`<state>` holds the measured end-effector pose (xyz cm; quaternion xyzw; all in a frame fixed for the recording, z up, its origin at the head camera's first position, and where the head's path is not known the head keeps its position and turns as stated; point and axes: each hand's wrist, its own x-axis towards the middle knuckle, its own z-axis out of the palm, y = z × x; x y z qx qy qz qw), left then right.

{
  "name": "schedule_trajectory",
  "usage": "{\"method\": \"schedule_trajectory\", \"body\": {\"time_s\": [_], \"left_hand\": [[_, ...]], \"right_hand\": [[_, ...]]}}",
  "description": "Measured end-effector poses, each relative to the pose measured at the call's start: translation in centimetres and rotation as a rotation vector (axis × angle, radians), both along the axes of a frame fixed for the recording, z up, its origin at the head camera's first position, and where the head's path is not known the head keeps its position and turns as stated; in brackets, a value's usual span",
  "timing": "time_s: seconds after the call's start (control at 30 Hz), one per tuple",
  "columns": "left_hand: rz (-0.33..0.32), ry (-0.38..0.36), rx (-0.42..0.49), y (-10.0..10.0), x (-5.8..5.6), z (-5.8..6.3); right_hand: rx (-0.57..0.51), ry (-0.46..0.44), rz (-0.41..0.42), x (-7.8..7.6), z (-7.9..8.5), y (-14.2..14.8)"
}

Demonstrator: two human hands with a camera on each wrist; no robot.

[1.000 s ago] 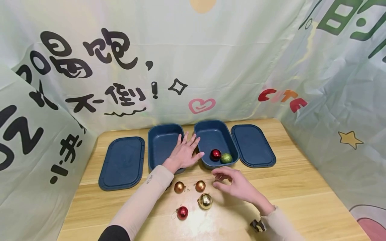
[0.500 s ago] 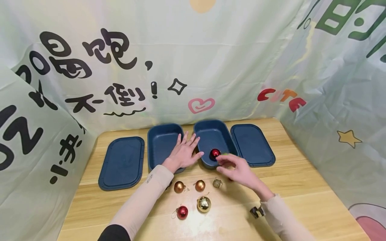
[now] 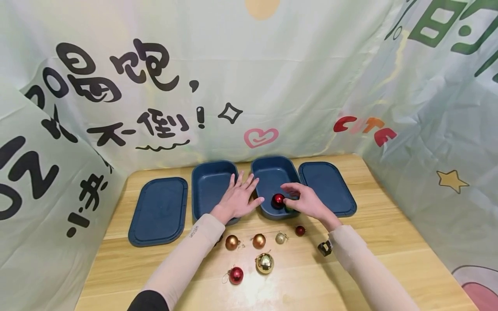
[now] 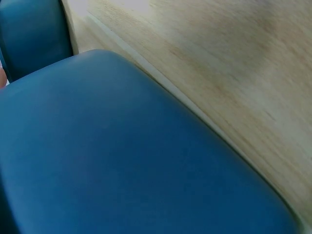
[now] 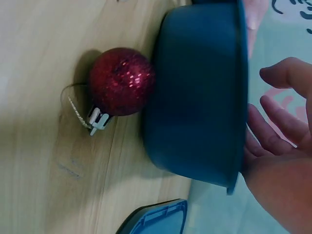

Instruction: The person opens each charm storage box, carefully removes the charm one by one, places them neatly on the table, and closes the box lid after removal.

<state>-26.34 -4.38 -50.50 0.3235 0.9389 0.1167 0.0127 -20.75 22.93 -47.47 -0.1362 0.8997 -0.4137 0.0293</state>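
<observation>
In the head view my left hand [image 3: 238,199] is spread flat over the inner rims of the left blue box [image 3: 210,190] and the right blue box [image 3: 272,170]. My right hand [image 3: 305,201] reaches over the near right side of the right box, fingers loosely bent and apart. Beside its fingertips a shiny red Christmas bauble [image 3: 278,200] lies in that box. A green bauble [image 3: 288,209] there is mostly hidden by the hand. The right wrist view shows nothing between thumb and fingers. A glittery red bauble [image 5: 122,81] sits on the table against the box's outside.
On the table in front are two copper baubles [image 3: 259,241], a small gold glitter bauble [image 3: 281,237], a larger gold bauble [image 3: 265,263] and a red bauble [image 3: 235,275]. Blue lids lie at left [image 3: 158,211] and right [image 3: 327,188]. A printed cloth [image 3: 303,86] encloses the table.
My right hand has moved forward from the table in front to over the right box. The small gold and glittery red baubles on the table have come into view. The left hand stays put.
</observation>
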Motion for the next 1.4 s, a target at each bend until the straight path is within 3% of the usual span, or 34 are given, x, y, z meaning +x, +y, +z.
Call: {"method": "schedule_trajectory", "body": {"time_s": [0.37, 0.97, 1.4], "left_hand": [[-0.007, 0.01, -0.013, 0.0, 0.0, 0.3], [-0.008, 0.006, -0.006, -0.2, 0.1, 0.1], [-0.009, 0.015, -0.002, -0.1, 0.0, -0.1]], "right_hand": [[0.085, -0.041, 0.051, -1.5, -0.4, 0.2], [0.103, -0.271, 0.152, -4.1, -0.2, 0.0], [0.094, -0.304, 0.185, -4.5, -0.8, -0.5]]}}
